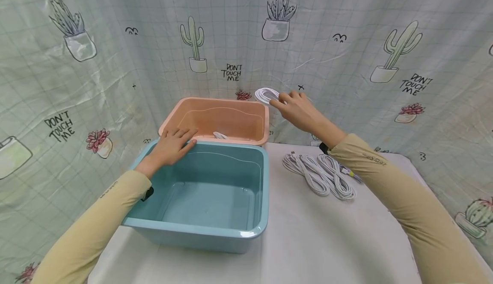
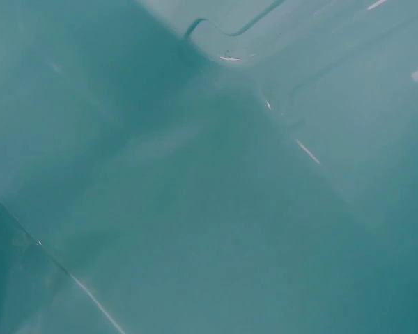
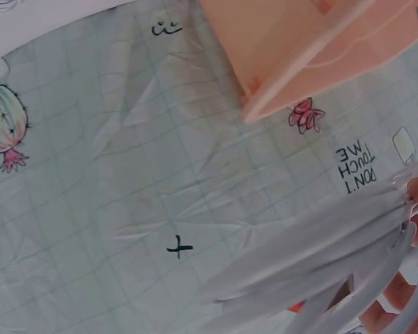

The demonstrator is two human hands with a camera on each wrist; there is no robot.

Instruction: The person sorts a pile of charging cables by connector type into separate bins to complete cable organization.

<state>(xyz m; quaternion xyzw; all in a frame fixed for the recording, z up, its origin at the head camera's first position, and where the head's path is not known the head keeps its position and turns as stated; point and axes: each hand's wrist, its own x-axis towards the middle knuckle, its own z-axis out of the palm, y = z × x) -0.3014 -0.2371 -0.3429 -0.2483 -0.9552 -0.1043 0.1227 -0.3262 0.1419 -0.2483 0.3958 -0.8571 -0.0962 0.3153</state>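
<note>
White cable coil (image 1: pixel 265 95) pinched in the right hand (image 1: pixel 298 109) by the orange bin (image 1: pixel 231 119)'s far right corner.
The loops are probably best kept bunched under a firm thumb, since a loose pinch could let them fan out or snag on the bin's rim. The right arm reaches forward and inward, fingers bent at the coil's right end. Another white cable (image 1: pixel 220 135) lies inside the orange bin. Just in front of it stands the blue bin (image 1: pixel 196 229), where the left hand (image 1: pixel 173 147) rests over the far rim, fingers spread. More cables (image 1: pixel 323 175) lie on the surface (image 1: pixel 308 237) to the orange bin's right.
</note>
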